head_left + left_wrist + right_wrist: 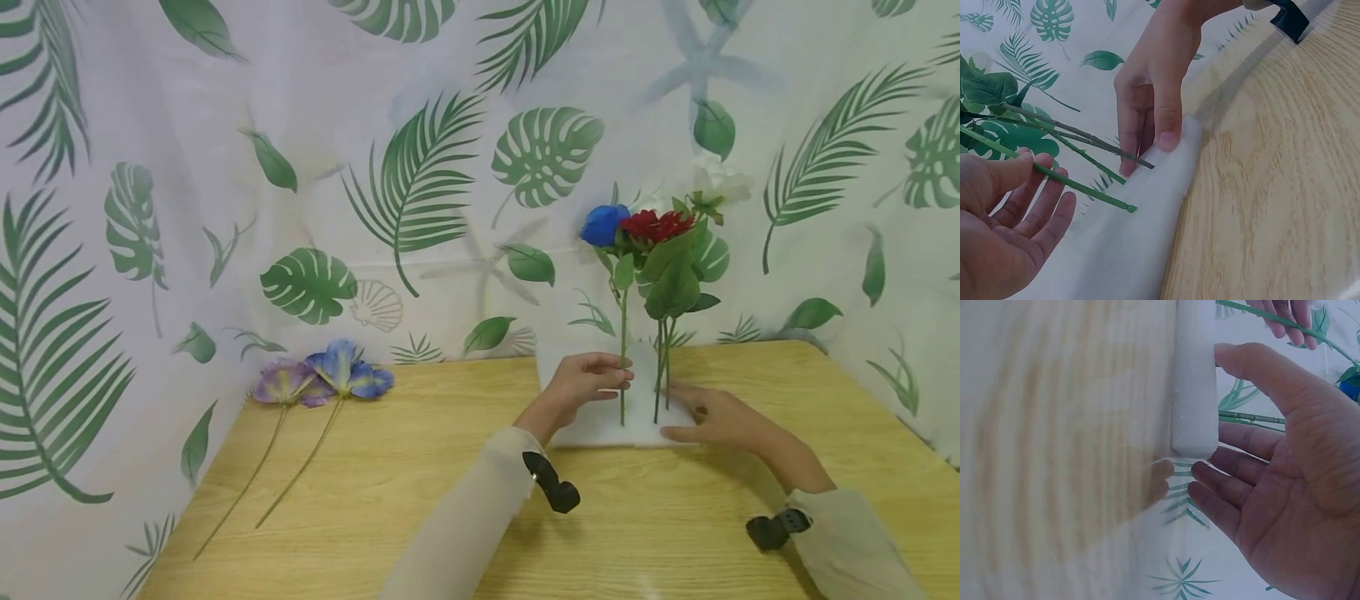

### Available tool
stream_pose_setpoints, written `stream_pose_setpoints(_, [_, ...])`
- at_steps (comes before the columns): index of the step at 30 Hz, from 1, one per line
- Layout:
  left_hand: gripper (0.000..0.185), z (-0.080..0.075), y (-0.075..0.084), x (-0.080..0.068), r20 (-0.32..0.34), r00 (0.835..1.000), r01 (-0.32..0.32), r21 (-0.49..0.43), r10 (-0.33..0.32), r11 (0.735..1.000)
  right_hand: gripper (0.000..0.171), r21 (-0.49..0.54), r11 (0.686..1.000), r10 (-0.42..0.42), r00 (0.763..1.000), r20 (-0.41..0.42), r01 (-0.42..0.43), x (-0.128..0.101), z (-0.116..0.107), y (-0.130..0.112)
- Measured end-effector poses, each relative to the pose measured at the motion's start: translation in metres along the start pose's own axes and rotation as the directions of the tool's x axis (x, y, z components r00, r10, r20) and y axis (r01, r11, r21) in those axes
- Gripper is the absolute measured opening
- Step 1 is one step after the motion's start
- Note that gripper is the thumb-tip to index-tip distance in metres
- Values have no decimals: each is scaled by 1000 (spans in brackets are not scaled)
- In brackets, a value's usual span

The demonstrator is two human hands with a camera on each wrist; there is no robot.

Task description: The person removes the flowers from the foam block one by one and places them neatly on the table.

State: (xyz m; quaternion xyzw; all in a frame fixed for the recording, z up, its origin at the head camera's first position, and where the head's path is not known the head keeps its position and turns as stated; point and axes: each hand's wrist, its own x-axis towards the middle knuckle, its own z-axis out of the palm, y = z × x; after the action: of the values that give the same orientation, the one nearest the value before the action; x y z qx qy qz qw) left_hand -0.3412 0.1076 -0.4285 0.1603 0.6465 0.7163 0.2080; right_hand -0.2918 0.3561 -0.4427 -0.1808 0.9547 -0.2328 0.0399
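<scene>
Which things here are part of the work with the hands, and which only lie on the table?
In use: white foam block, blue flower stem held by left hand, red flower, right hand steadying the block.
Lying about: two purple-blue flowers.

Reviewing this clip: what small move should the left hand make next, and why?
Probably let go of the blue flower's stem: it already stands upright in the white foam block, the left hand holds it lightly, and the right hand steadies the block.
</scene>
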Motion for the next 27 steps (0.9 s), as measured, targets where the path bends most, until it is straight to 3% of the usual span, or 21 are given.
stream_pose_setpoints(11, [20,5,-4,-2,-74,996,-55,-47,52,997,85,-8,1000,-12,1000,-12,12,-1,0,-2])
stream_pose_setpoints(27, [15,5,-4,0,-48,995,-93,-11,92,996,87,-2,1000,-3,1000,-13,3,2,2,3])
